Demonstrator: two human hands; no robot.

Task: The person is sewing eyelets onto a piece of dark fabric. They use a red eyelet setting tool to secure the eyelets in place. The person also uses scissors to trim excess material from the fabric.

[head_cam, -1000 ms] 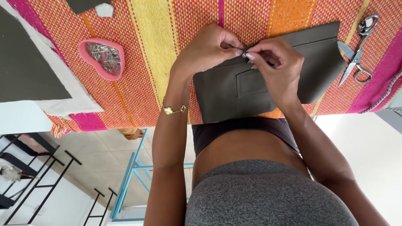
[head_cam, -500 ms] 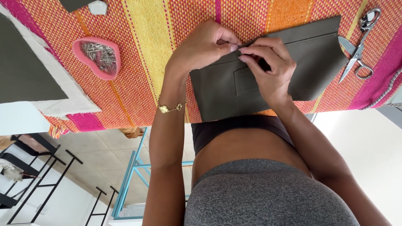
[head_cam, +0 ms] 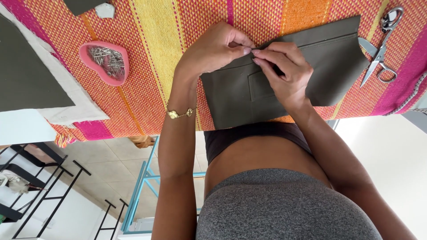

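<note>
A dark olive fabric piece (head_cam: 329, 58) with a stitched pocket rectangle lies on the striped woven cloth (head_cam: 155, 35) covering the table. My left hand (head_cam: 218, 49), a gold bracelet on its wrist, pinches the fabric's upper edge between thumb and fingers. My right hand (head_cam: 284, 71) rests on the fabric and pinches the same edge, its fingertips touching those of the left. Whether a pin sits between the fingertips is too small to tell.
A pink heart-shaped dish of pins (head_cam: 105, 62) sits left of my hands. Scissors (head_cam: 378, 58) lie at the fabric's right end. Another dark fabric piece (head_cam: 26, 75) on a white cloth (head_cam: 75, 106) lies at the far left. A blue frame and black racks stand on the floor below.
My right hand has slid a little left along the edge and settled flatter on the fabric, fingertips now meeting the left hand's. The fabric has barely shifted.
</note>
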